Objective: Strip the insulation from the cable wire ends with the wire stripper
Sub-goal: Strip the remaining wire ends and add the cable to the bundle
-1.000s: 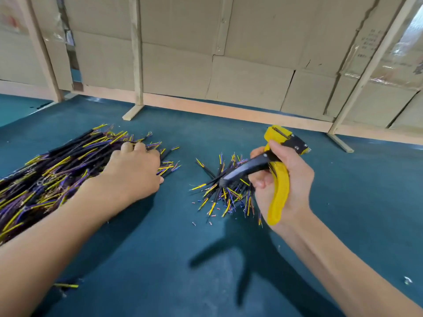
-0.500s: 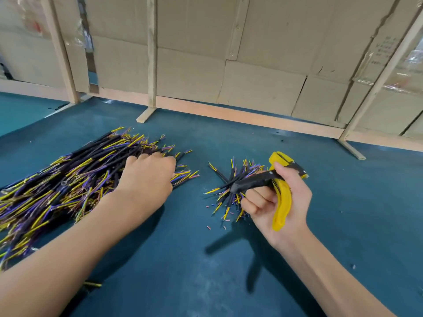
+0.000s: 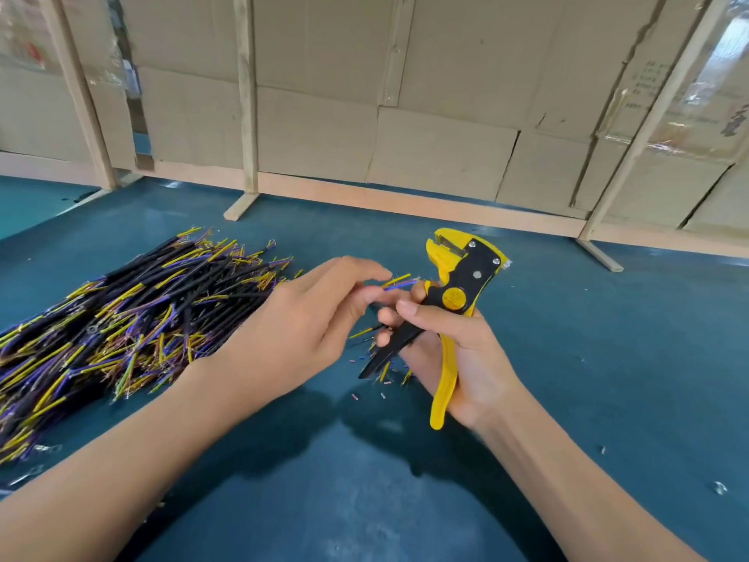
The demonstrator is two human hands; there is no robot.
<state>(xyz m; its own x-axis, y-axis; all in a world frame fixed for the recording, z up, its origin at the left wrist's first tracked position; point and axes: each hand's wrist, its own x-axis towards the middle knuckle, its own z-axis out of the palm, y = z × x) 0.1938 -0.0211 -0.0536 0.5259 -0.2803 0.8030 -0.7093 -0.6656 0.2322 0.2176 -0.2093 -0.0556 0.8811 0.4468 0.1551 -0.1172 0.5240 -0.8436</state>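
My right hand [image 3: 450,354] grips a yellow and black wire stripper [image 3: 460,285] by its handles, jaws pointing up and away. My left hand [image 3: 300,318] is raised just left of the stripper and pinches one short cable [image 3: 399,281] whose yellow and blue wire ends stick out toward the stripper's body. On the table's left side lies a big pile of black cables [image 3: 121,318] with yellow and purple wire ends. A smaller pile of cables is mostly hidden behind both hands; a few of its ends [image 3: 360,333] show.
The table is covered in dark teal cloth [image 3: 608,358]. Tiny cut bits of insulation [image 3: 367,393] lie under the hands. Cardboard panels [image 3: 446,148] on wooden posts wall off the back edge. A small metal scrap [image 3: 719,487] lies at the right.
My left hand has left the big pile and come right with one cable, up to the stripper. My right hand has turned the stripper upright, jaws up.
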